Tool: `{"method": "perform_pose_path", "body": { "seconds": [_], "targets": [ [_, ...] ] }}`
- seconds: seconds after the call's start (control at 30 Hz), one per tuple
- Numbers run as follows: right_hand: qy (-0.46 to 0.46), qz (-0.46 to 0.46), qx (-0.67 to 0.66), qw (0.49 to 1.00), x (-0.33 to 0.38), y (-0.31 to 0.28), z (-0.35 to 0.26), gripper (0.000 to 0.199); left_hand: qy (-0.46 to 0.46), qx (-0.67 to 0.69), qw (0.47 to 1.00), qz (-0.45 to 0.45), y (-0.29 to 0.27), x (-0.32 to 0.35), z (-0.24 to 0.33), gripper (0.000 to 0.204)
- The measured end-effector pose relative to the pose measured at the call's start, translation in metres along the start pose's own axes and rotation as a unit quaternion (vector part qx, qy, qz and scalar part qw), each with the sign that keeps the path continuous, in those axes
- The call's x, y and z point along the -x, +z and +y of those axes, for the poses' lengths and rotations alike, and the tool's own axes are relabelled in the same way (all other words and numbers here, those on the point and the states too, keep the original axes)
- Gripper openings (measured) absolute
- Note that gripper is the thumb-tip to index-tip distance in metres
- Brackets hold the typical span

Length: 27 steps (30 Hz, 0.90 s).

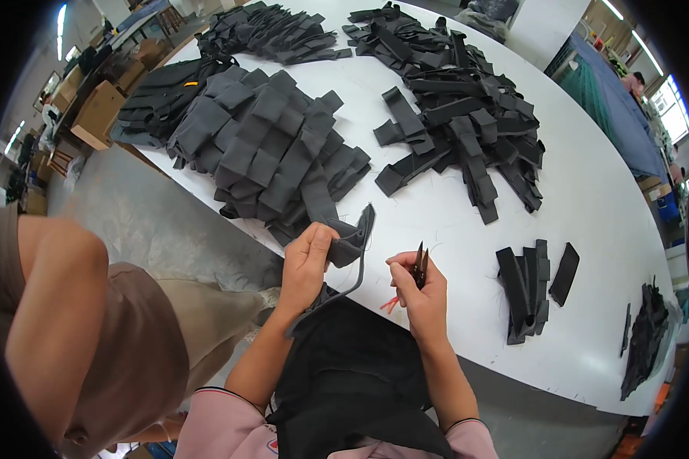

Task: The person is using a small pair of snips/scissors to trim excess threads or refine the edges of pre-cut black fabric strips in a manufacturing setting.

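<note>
My left hand (305, 268) is closed on a dark grey fabric strip (351, 239), held up near the table's front edge. One end of the strip sticks up past my fingers, and a narrow length hangs down toward my lap. To its right, my right hand (425, 298) grips small dark scissors (420, 262), their blades pointing up and slightly apart. An orange-red part, perhaps the handle, shows below my fingers. The scissors and the strip do not touch. Just beyond my left hand lies a large heap of grey folded fabric strips (264, 145).
The white table (589, 191) also bears a tangled pile of dark strips (475, 115), a small stack (524, 291) and a dark heap (644, 344) at right. A dark backpack (164, 96) lies at the left edge. Another person (122, 329) stands close on my left.
</note>
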State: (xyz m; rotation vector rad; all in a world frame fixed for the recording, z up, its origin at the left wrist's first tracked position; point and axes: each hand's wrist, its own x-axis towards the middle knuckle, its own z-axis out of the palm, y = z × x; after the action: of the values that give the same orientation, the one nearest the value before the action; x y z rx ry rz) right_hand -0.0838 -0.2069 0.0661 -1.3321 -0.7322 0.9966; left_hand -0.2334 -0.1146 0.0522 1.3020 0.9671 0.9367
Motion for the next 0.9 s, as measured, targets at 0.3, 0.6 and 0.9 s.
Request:
{"method": "perform_pose_path", "body": {
  "seconds": [0.3, 0.6, 0.9],
  "targets": [
    [-0.034, -0.027, -0.022, 0.999, -0.010, 0.028, -0.007, 0.009, -0.021, 0.121, 0.992, -0.038, 0.003, 0.009, -0.010, 0.033],
    [-0.064, -0.030, 0.131, 0.989, 0.014, 0.008, 0.003, 0.020, -0.181, 0.252, 0.951, -0.011, -0.011, 0.016, -0.014, 0.034],
    [-0.194, -0.065, 0.262, 0.943, 0.017, 0.014, -0.007, 0.036, -0.177, 0.250, 0.952, -0.007, -0.016, 0.018, -0.021, 0.036]
  ]
}}
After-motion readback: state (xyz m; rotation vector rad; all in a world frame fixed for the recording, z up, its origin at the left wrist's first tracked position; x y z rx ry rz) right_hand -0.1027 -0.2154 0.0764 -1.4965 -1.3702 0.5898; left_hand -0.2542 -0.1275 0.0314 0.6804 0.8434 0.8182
